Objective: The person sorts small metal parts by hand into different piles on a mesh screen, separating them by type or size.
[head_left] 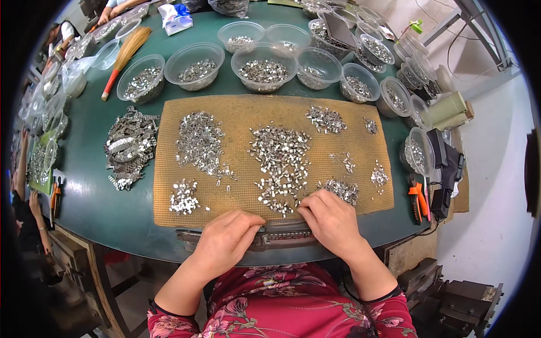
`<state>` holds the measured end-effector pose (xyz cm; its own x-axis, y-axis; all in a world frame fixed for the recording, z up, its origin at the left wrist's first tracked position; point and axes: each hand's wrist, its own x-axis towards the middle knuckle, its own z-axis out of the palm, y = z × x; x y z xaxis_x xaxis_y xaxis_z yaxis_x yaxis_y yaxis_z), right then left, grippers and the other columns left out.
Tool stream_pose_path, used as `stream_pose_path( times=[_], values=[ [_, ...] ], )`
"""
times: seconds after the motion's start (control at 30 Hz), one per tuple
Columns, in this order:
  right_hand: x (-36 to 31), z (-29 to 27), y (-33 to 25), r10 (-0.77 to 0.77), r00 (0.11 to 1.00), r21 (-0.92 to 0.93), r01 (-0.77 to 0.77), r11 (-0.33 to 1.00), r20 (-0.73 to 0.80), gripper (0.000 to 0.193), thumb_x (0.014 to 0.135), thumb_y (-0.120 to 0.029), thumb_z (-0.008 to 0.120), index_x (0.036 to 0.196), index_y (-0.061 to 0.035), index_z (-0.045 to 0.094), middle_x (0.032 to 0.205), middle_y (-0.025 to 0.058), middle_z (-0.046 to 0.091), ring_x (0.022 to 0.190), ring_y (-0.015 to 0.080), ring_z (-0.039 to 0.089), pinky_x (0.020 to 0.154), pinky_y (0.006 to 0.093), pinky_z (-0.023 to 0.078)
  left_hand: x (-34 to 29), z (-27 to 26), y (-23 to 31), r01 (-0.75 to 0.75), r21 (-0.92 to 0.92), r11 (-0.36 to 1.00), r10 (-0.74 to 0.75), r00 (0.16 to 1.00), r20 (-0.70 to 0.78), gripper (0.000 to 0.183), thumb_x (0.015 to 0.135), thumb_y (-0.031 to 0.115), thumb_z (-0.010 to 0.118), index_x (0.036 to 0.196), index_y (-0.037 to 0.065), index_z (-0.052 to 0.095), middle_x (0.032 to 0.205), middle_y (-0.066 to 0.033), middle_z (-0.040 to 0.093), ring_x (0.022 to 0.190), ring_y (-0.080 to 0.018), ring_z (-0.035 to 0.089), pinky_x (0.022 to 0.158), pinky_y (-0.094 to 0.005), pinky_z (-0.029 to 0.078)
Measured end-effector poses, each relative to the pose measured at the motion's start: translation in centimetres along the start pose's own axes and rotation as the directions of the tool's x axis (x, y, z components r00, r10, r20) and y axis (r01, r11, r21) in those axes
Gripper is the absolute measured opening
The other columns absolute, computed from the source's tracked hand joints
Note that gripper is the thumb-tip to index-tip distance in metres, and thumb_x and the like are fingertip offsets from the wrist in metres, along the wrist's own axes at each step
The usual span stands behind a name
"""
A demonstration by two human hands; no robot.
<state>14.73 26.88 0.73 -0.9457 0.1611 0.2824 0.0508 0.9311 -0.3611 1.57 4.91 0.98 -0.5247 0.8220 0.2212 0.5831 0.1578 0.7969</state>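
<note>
My left hand (226, 236) curls at a metal bar (269, 241), right hand (333, 224) by silver pieces (277, 151); what they grip, I can't tell.

Bright, whitish light is apparently falling from above, glinting off the metal pieces (280, 155) near the centre and tracing highlights along the clear bowls (194, 85) toward 12 o'clock. The wall (490, 169) at 3 o'clock is glowing pale, while the space below the counter (84, 135) at 7 o'clock is lying in shadow. The fisheye lens is bending the counter's edges, black vignetting is framing everything, and details at 9 o'clock are looking soft.
</note>
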Motion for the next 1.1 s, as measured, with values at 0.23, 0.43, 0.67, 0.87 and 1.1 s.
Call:
stream_pose_path(
  times=[0.23, 0.43, 0.67, 0.87, 1.1],
  values=[
    [-0.3, -1.1, -1.7, -0.099, 0.995, 0.078, 0.098, 0.992, 0.005, 0.019, 0.084, -0.010, 0.080, 0.096, -0.0074, 0.065, 0.096, 0.0046, 0.066, 0.085, 0.0236, 0.068, 0.070, 0.0361, 0.055, -0.1, 0.3, -0.3, -0.002, -0.027, 1.000, 0.001, 0.999, -0.036, 0.015, 0.090, -0.002, 0.069, 0.105, 0.001, 0.068, 0.092, -0.0123, 0.069, 0.082, -0.0309, 0.068, 0.073, -0.0393, 0.053],
    [-0.7, -0.2, -3.8, -0.183, 0.983, 0.260, 0.169, 0.951, 0.031, 0.023, 0.082, -0.005, 0.080, 0.100, -0.0040, 0.067, 0.106, 0.0083, 0.070, 0.093, 0.0288, 0.069, 0.083, 0.0403, 0.055, -0.2, 0.4, -0.4, 0.005, -0.041, 0.999, -0.008, 0.998, -0.057, 0.014, 0.089, -0.001, 0.071, 0.103, 0.001, 0.069, 0.091, -0.0111, 0.069, 0.079, -0.0274, 0.067, 0.070, -0.0372, 0.052],
    [-0.8, 0.2, -4.3, -0.176, 0.984, 0.246, 0.167, 0.955, 0.017, 0.021, 0.083, -0.005, 0.079, 0.101, -0.0033, 0.068, 0.107, 0.0083, 0.070, 0.098, 0.0291, 0.068, 0.087, 0.0419, 0.053, -0.3, 0.4, -0.4, -0.006, -0.049, 0.999, 0.002, 0.997, -0.082, 0.014, 0.088, -0.001, 0.074, 0.101, 0.002, 0.069, 0.090, -0.0100, 0.070, 0.075, -0.0254, 0.066, 0.066, -0.0355, 0.052],
    [-1.0, -0.6, -2.9, -0.177, 0.984, 0.263, 0.165, 0.951, 0.022, 0.021, 0.085, -0.005, 0.077, 0.103, -0.0044, 0.067, 0.106, 0.0081, 0.070, 0.096, 0.0276, 0.069, 0.083, 0.0394, 0.054, -0.5, 0.5, -0.4, -0.008, -0.063, 0.998, 0.004, 0.998, -0.059, 0.015, 0.088, 0.000, 0.076, 0.101, 0.002, 0.069, 0.091, -0.0108, 0.071, 0.077, -0.0269, 0.068, 0.067, -0.0365, 0.052],
    [-2.1, -1.4, -1.9, -0.079, 0.997, 0.244, 0.072, 0.967, 0.019, 0.021, 0.084, -0.006, 0.078, 0.103, -0.0046, 0.070, 0.105, 0.0082, 0.072, 0.096, 0.0273, 0.070, 0.083, 0.0393, 0.054, -0.6, 1.0, 0.6, -0.067, 0.003, 0.998, 0.067, 0.998, -0.014, 0.015, 0.086, 0.002, 0.077, 0.099, 0.004, 0.072, 0.093, -0.0096, 0.072, 0.084, -0.0304, 0.069, 0.074, -0.0407, 0.055]
  ],
)
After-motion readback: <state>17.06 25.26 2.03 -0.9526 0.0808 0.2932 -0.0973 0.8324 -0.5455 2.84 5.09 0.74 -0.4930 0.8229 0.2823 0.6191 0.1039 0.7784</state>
